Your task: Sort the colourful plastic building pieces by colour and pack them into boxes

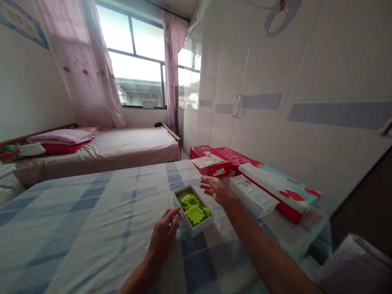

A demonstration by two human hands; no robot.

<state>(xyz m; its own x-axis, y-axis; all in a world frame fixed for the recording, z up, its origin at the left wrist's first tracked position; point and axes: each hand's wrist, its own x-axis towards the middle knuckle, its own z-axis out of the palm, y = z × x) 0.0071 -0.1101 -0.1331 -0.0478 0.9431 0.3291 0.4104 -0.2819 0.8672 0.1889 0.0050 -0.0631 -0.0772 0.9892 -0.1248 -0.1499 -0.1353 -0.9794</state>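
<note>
A small white box [187, 223] holding bright green jigsaw-edged pieces [194, 207] lies on a bed covered with a blue checked sheet [92, 220]. My left hand [164, 236] rests on the sheet at the box's near left corner, fingers loosely curled, fingertips touching the box wall. My right hand [215, 188] hovers just right of the box's far end, fingers spread and holding nothing.
Red and white flat boxes [211, 165] [252, 196] [280, 191] are stacked along the bed's right edge beside a white wardrobe [275, 94]. A second bed [122, 147] with folded pink bedding stands under the window. A dark object [361, 204] sits at far right.
</note>
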